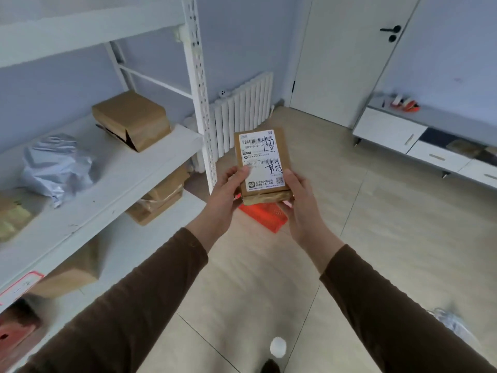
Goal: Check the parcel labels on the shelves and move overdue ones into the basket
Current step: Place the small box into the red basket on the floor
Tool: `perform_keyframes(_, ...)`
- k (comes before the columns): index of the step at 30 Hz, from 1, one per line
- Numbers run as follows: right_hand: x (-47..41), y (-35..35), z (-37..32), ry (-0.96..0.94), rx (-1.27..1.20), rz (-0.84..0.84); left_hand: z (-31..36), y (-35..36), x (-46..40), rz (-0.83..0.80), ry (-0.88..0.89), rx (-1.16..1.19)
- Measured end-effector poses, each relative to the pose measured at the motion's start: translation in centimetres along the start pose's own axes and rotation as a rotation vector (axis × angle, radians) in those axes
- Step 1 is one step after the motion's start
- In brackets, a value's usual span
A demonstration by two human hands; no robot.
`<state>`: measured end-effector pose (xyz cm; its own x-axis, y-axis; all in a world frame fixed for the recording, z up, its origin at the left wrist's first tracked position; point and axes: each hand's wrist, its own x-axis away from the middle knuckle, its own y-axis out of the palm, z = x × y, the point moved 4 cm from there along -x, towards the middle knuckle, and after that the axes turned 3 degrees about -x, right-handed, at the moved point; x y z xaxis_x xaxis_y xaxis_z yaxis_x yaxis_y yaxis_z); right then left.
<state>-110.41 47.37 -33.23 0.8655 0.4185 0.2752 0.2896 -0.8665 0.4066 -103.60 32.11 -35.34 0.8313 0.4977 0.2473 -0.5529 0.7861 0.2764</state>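
A small brown parcel [262, 162] is held up in front of me, its white label with barcodes and black handwriting facing the camera. My left hand [227, 193] grips its left edge with the thumb on the label. My right hand [297, 200] grips its right edge and lower corner. An orange-red basket [265, 215] lies on the floor behind the parcel, mostly hidden by it and my hands. On the white shelf [129, 179] at left sit a brown box [131, 119] and a crumpled silver mailer bag [57, 168].
Lower shelves hold more brown parcels [158, 197] and a paper parcel [72, 270]. A white shelf post [200, 95] stands next to a white radiator [242, 111]. A closed door [347, 57] and a low white cabinet [419, 141] are at the right. Tiled floor lies ahead.
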Motion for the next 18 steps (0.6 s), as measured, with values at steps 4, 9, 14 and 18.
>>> perform_keyframes(4,-5.9,-2.9,-1.6,0.046,0.023,0.0,-1.5,3.2,-4.9,0.016,-0.046,-0.008)
perform_keyframes(9,-13.9,-4.5,-1.8,0.105,0.027,0.005,-2.5,5.0,-12.7,0.033,-0.092,-0.017)
perform_keyframes(14,-24.2,-4.7,-2.3,0.122,0.075,0.034,-3.8,6.0,-22.6,0.046,-0.124,0.02)
perform_keyframes(18,-31.6,-4.6,-2.4,0.166,0.099,0.064,-4.5,6.7,-30.0,0.064,-0.181,0.067)
